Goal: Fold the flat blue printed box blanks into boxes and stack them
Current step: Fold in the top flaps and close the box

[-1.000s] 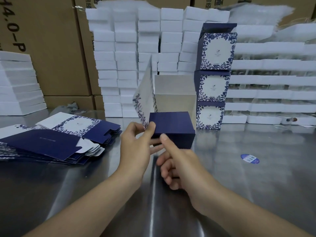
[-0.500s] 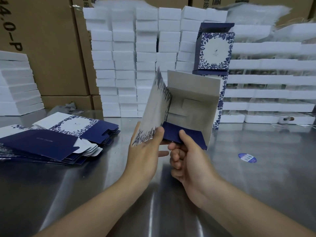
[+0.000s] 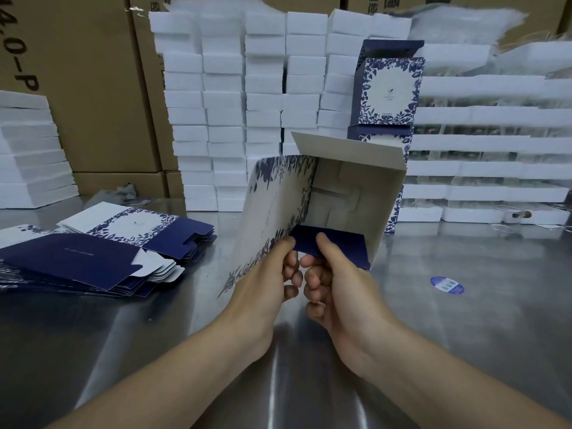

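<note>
I hold a half-folded blue printed box [image 3: 346, 193] above the metal table, its open mouth tipped toward me so the grey inside shows. My left hand [image 3: 266, 280] pinches the floral side panel at its near corner. My right hand [image 3: 337, 283] grips the dark blue near flap with the thumb on top. A pile of flat blue box blanks [image 3: 102, 252] lies at the left on the table. Behind the held box stands a stack of folded boxes [image 3: 388, 91], its lower part hidden by the held one.
The steel table [image 3: 464, 335] carries a blue oval sticker [image 3: 447, 284] at the right. White foam blocks [image 3: 247, 103] are stacked along the back, more foam [image 3: 28, 153] at far left, and brown cartons [image 3: 86, 88] stand behind them.
The box has been lifted off the table and tipped so its open inside faces me. Both hands moved to the near lower edge and now grip it.
</note>
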